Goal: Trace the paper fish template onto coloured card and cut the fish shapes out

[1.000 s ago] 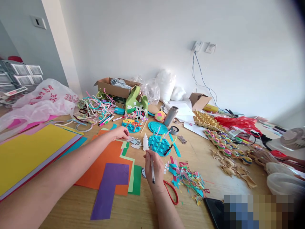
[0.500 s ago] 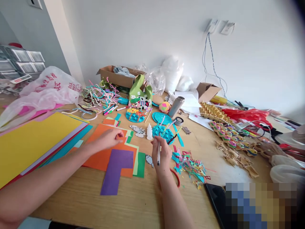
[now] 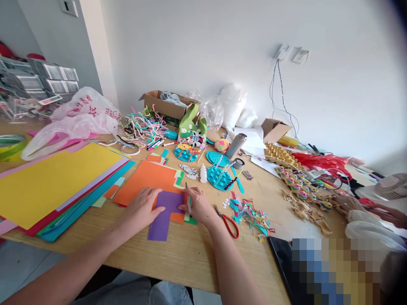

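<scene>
The purple L-shaped paper lies over orange sheets near the table's front. My left hand grips its left edge, thumb on top. At its right edge is my right hand, fingers pinching the paper while a pen stays tucked between them. Green and pale green paper edges show beneath. Behind my right hand stand a small white bottle and white fish cutouts. Red-handled scissors rest to the right.
Large coloured sheets fill the left side. Paper scraps and a black phone lie right. Blue discs, a metal flask and a cardboard box sit behind. Another person's hand shows at far right.
My left hand has moved down onto the purple paper and my right hand has moved left to its edge, still with the pen. The scissors are now uncovered. The view has shifted left and down.
</scene>
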A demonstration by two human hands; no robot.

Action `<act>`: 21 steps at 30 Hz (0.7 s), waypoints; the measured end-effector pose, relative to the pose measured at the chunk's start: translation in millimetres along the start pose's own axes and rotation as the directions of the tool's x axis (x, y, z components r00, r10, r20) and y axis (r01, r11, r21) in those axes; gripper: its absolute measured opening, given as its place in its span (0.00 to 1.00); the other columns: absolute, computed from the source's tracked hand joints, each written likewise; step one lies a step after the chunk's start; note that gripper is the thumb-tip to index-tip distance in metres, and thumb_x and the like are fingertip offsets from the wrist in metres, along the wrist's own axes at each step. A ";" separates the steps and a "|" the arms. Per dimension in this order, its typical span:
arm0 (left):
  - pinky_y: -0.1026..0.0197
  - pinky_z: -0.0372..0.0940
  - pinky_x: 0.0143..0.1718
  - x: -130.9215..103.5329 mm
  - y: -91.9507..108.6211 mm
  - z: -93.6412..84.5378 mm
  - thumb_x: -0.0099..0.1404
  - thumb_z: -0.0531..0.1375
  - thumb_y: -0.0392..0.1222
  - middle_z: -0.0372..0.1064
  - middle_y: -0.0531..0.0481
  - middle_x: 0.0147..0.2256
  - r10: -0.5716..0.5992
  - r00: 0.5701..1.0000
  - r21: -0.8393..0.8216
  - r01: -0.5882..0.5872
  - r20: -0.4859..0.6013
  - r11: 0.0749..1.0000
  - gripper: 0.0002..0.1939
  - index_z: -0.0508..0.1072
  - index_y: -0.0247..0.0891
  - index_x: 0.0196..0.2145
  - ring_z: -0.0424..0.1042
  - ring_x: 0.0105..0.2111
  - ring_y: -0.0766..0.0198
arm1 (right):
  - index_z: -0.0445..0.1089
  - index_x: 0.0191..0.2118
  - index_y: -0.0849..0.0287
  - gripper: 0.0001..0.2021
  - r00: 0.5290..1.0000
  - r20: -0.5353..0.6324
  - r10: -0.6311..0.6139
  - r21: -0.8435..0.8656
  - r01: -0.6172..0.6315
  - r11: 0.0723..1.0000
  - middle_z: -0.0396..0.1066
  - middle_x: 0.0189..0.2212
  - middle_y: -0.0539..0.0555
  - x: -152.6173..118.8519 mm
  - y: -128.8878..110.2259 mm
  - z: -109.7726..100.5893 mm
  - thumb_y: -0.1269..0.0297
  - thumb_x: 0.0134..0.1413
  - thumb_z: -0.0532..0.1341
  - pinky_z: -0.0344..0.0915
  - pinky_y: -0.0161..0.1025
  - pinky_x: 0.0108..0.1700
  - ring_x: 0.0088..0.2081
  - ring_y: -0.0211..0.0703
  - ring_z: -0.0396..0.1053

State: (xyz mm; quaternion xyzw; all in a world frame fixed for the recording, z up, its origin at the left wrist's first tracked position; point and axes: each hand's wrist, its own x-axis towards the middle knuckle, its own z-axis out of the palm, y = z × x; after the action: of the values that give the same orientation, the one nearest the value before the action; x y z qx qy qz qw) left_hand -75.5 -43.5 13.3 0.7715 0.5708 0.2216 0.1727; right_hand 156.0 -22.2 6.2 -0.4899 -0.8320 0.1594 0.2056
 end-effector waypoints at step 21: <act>0.49 0.58 0.53 17.8 -4.9 13.6 0.52 0.64 0.37 0.71 0.38 0.48 -0.178 0.984 -0.271 0.173 0.005 0.947 0.31 0.64 0.35 0.54 0.67 0.51 0.49 | 0.70 0.39 0.60 0.14 0.982 -0.155 0.110 0.279 -0.064 0.958 0.72 0.29 0.50 8.3 1.8 16.7 0.79 0.44 0.59 0.65 0.35 0.36 0.32 0.40 0.69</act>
State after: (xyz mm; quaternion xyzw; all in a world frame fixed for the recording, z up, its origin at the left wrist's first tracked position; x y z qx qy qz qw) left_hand -67.6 -25.2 1.9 0.6847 0.6031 0.2888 0.2898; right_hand 145.4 -15.1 -7.5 -0.5049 -0.7593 0.2394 0.3335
